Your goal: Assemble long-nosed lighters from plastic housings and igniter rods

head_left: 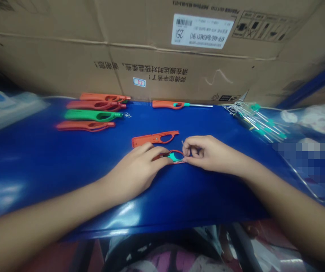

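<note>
My left hand (139, 168) is closed over an orange-red lighter casing half (176, 152) on the table, thumb and fingers pressing its rear part. A green trigger (174, 157) sits in that casing's loop, with a thin pale wire along the lower edge. My right hand (200, 153) is pinched at the casing's front end. A thin greyish tip shows at its curled fingers; what it holds is too small to name. Just behind both hands lies another orange casing half (151, 139), inner side up.
At the back left lie several orange lighter casings (85, 125) and a green one (91, 115). A lighter with a metal rod (168, 104) rests near the cardboard box (151, 45). Rods with green parts (260, 122) are heaped right. The blue table (51, 170) ends in front.
</note>
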The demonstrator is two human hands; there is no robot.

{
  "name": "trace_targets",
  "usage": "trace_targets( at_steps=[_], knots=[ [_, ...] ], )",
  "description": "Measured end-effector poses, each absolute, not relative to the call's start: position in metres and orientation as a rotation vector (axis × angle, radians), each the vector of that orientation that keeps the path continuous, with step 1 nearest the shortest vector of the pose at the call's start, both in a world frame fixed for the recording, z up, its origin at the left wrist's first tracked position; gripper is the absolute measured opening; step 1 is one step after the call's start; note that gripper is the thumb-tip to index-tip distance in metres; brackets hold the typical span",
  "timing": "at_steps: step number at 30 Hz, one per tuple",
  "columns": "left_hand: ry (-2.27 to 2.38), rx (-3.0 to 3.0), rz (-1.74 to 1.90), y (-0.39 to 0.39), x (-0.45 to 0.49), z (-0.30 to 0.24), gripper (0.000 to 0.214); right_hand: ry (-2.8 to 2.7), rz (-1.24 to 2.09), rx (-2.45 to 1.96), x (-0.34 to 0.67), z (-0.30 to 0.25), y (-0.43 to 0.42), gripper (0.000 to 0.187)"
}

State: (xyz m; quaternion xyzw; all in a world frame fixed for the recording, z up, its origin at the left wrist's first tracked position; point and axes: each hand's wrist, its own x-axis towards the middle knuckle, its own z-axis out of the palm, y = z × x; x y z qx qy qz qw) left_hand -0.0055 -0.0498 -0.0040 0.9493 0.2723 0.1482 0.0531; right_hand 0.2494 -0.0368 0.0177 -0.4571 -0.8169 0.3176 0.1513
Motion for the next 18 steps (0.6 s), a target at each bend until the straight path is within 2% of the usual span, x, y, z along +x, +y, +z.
trace_targets(
  at_steps=[3, 9, 18],
  knots=[
    [0.82, 2.914, 0.48, -0.0499, -0.0062, -0.0045, 0.04, -2.349, 0.927, -1.269, 0.2494, 0.0155, -0.0366, 0.003],
    [0.783, 3.038, 0.508, -0.0507, -0.0101, -0.0049, 0.031, -2.41, 0.86, -1.166, 0.2482, 0.0157, -0.0388, 0.014],
    [0.805, 2.976, 0.568, -0.0503, -0.0092, -0.0058, 0.034, -2.517, 0.721, -1.05, 0.2482, 0.0158, -0.0398, 0.011]
  ],
)
